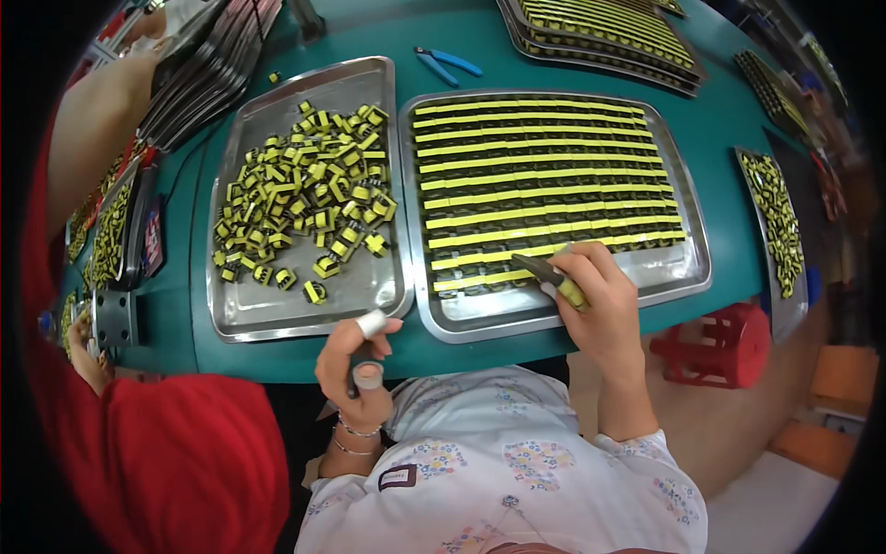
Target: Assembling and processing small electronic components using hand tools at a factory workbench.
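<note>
My right hand (598, 300) is closed around small pliers (565, 286) with dark jaws and a yellow-green grip. Their tips touch or hover just over the front rows of small yellow-and-black transformers (554, 208), which fill a metal tray (480, 325) in straight lines. Near the front edge of a second metal tray (277, 325), my left hand (355, 360) is held with its fingers bent but apart, and nothing shows between them. White covers wrap its thumb and a fingertip. Loose transformers (309, 180) lie heaped in that left tray.
Blue-handled pliers (448, 66) lie behind the trays. Stacked filled trays (604, 42) stand at the back right; a narrow tray of loose parts (775, 222) is farther right. A red stool (715, 346) stands below. At left, a red-clad person (185, 462) works beside stacked dark trays (208, 69).
</note>
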The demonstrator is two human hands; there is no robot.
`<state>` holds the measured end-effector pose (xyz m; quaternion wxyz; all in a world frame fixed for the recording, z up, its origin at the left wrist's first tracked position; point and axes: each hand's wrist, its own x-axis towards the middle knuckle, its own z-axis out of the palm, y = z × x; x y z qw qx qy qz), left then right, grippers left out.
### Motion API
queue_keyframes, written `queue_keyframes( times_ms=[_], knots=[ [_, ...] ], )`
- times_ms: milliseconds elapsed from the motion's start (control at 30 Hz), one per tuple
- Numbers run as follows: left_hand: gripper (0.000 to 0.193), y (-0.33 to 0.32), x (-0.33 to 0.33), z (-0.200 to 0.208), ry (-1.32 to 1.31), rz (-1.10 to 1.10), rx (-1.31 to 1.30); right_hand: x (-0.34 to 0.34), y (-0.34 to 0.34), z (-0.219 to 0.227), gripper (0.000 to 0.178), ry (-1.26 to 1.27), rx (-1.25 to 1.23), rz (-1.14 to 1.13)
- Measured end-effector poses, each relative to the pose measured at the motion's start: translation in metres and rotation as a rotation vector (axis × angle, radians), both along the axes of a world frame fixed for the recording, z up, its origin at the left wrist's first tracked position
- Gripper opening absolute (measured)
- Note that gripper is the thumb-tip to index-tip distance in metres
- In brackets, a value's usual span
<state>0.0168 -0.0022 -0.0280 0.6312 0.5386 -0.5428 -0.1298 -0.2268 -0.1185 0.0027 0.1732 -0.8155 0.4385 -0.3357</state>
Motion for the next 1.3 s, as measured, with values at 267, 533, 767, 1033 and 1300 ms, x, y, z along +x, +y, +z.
queue_keyframes(
  times_ms=[267,533,767,1033,1300],
  knots=[
    [0.037,-0.023,0.006,0.025,-0.077,-0.056,-0.088,-0.002,-0.001,-0.002,0.030,-0.005,-0.018,0.017],
    [0.024,-0.029,0.028,0.051,-0.021,0.095,0.017,-0.003,0.002,0.000,0.032,-0.031,0.032,-0.005],
    [0.036,-0.026,0.028,0.051,-0.411,0.367,0.300,-0.014,0.015,-0.014,0.037,-0.282,-0.083,0.029],
    [0.032,-0.060,0.003,0.024,-0.752,0.265,0.363,0.014,0.041,-0.007,0.039,-0.675,0.010,0.271],
    [0.025,-0.056,0.007,0.018,-0.646,0.291,0.307,0.041,0.064,-0.032,0.047,-0.474,0.172,0.592]
  ],
)
